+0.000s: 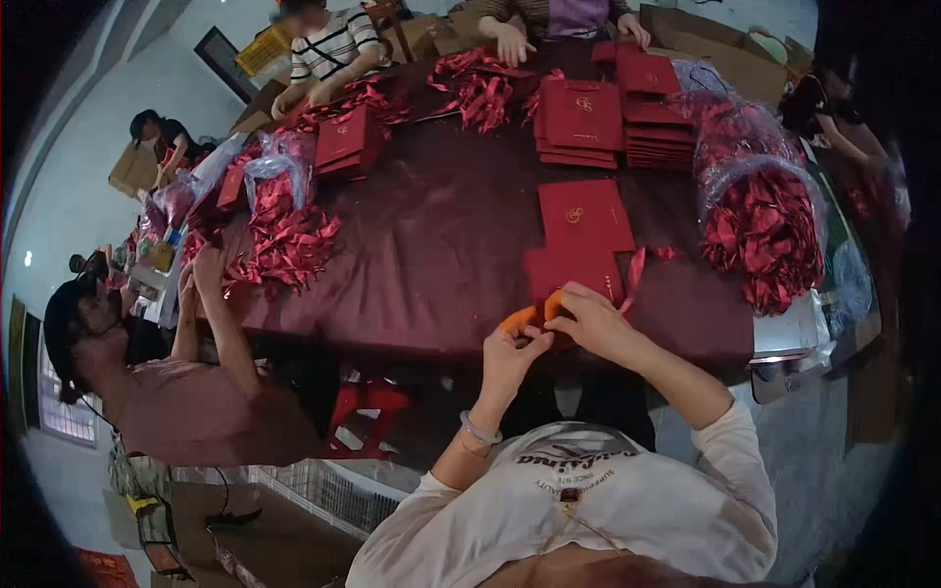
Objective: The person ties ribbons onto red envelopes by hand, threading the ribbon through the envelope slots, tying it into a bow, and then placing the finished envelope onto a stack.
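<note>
Head view: my left hand (510, 358) and right hand (593, 321), each grip closed on orange piece (520, 318), near folder (573, 267), table (431, 245). I judge it light, soft; hold the ends.

A packing workshop: several people sit around a table (431, 255) piled with red folders (583, 122), ribbons (765, 230) and cartons (132, 169).

the tablecloth (431, 245) was deep maroon, the folders (585, 214) red with a small gold emblem (one per cover), the ribbon bows (769, 235) glossy red, the strip (518, 318) bright orange, and a co-worker's shirt (338, 44) white with black stripes.
</note>
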Action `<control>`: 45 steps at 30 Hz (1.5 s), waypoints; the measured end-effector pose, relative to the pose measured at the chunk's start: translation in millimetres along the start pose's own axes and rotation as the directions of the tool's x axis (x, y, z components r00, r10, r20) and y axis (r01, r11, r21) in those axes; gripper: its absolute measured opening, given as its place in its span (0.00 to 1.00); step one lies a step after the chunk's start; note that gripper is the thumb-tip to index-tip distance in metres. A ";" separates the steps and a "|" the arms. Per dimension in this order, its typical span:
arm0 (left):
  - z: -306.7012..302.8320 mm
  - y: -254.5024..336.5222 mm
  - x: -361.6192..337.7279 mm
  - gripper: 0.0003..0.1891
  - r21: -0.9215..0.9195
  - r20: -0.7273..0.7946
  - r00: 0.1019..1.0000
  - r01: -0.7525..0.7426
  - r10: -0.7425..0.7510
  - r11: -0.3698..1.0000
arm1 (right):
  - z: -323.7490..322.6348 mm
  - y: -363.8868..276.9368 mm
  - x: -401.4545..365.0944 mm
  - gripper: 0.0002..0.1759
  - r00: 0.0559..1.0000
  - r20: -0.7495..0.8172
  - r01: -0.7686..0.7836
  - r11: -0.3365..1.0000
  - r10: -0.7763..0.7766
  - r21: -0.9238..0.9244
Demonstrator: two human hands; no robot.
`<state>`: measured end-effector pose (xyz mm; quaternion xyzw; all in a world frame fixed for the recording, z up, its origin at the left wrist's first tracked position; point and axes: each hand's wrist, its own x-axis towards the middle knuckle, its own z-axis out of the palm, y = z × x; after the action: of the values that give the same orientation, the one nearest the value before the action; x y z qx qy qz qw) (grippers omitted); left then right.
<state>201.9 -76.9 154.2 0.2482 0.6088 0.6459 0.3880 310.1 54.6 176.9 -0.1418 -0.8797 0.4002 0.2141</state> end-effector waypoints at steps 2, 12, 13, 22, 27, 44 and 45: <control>-2.7 2.8 -1.3 0.20 -0.014 0.071 0.996 0.058 -0.057 0.998 | -7.7 5.6 -0.4 0.09 0.993 0.062 -0.104 0.992 0.099 0.077; 1.5 -4.0 7.9 0.12 0.435 0.220 0.866 -0.498 0.448 0.750 | -5.6 15.7 -19.5 0.08 0.994 -0.019 -0.105 0.980 0.110 0.166; 3.8 3.3 5.3 0.13 0.432 0.175 0.952 -0.305 0.253 0.849 | -3.4 16.8 -20.3 0.08 0.992 -0.048 -0.111 0.986 0.118 0.126; 5.8 -2.1 26.4 0.16 0.732 0.281 0.895 -0.433 0.346 0.526 | -10.2 14.8 -25.1 0.12 0.998 -0.013 -0.066 0.998 0.066 -0.013; 2.0 11.5 29.8 0.07 0.787 0.432 0.824 -0.543 0.368 0.292 | -6.4 17.2 -28.8 0.18 0.997 0.043 -0.051 0.983 0.059 -0.179; -71.8 48.6 20.0 0.08 0.924 0.203 0.966 -0.243 0.160 0.297 | -8.7 32.0 -33.7 0.23 0.998 -0.024 0.047 0.947 -0.058 -0.319; -78.1 50.5 14.8 0.07 0.928 0.129 0.973 -0.186 0.190 0.324 | -7.9 32.2 -35.0 0.23 0.998 -0.025 0.043 0.949 -0.053 -0.311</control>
<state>121.4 -109.2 190.8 0.4922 0.8354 0.2238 0.0986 346.9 65.6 147.7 -0.1589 -0.9311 0.2493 0.2135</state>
